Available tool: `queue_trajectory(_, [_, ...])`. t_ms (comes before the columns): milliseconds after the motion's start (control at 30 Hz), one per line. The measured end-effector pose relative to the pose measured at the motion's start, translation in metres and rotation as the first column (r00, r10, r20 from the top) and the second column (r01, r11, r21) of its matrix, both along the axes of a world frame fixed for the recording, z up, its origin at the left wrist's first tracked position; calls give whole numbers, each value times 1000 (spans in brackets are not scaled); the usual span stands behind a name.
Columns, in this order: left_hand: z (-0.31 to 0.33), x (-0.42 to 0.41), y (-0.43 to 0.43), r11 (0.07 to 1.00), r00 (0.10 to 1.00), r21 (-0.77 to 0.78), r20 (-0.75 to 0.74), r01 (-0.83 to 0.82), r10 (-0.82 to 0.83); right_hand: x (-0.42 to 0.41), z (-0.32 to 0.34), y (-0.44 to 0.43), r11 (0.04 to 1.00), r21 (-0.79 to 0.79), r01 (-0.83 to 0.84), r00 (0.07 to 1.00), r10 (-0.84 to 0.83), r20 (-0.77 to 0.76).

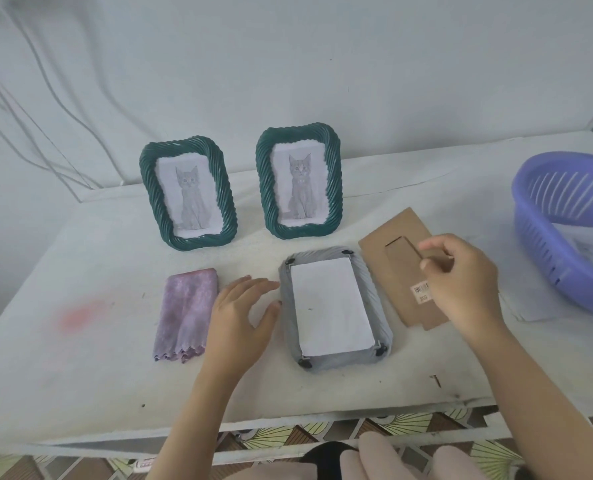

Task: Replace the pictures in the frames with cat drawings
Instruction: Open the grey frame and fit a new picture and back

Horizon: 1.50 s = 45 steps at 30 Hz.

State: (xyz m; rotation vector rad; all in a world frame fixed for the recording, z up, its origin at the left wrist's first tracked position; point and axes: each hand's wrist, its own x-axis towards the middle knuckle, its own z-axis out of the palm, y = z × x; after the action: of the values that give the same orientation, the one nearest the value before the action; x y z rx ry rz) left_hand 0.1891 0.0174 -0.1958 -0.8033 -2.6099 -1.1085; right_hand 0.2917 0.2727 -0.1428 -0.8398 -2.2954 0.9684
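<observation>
Face-down frame (378, 306) on table (80, 358) holds a white sheet (329, 306); cardboard backing (397, 271) just right of it looks light, thin, stiff, so prob. pinch an edge; right hand (461, 282) over it is loosely curled, empty; left hand (239, 317) spread open at frame's left.

A folded purple cloth (186, 313) and lilac basket (544, 271) lie on the white table (80, 375).

**Free room around the face-down frame**

Nearer you than the face-down frame (335, 308), the counter (80, 358) lies bare. Behind it, the left upright frame (187, 192) and right upright frame (298, 181) block your way. A folded cloth (186, 315) lies left, a cardboard backing (399, 271) just right, and a basket (544, 258) beyond that.
</observation>
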Motion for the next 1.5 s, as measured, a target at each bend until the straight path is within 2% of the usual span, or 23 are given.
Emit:
queue_trajectory(167, [-3,3,2,993,990,-58,103,100,-94,0,19,-8,989,139,46,977,-15,-214])
queue_trajectory(233, [-5,4,2,992,988,-68,119,105,-97,1,23,-14,993,110,36,959,-3,-284])
queue_trajectory(300, [-5,4,2,993,990,-64,109,100,-92,-1,20,-20,998,-55,-15,950,-3,-311])
queue_trajectory(367, [-5,4,2,994,991,-64,105,93,-86,-2,12,-25,961,-266,-79,949,-9,-316])
queue_trajectory(533, [-7,3,1,993,989,-60,117,99,-92,-3,-5,-38,727,-669,-154,964,-37,-262])
queue_trajectory(600, [-6,4,2,993,988,-52,117,103,-97,-3,-11,-45,629,-763,-148,973,-48,-228])
queue_trajectory(667, [-6,6,2,994,986,-30,129,110,-105,-2,-15,-50,578,-801,-158,976,-33,-216])
queue_trajectory(767, [-4,9,0,992,976,24,180,123,-125,-1,-21,-57,568,-803,-179,980,27,-199])
queue_trajectory(833, [-2,11,-1,989,971,27,189,144,-147,0,-24,-60,596,-779,-193,980,74,-187])
queue_trajectory(1000, [-4,9,-2,985,977,-53,150,162,-153,0,-26,-64,687,-688,-234,972,155,-176])
queue_trajectory(1500, [-7,5,0,976,977,-122,141,178,-160,-5,-25,-54,787,-562,-253,963,263,-65])
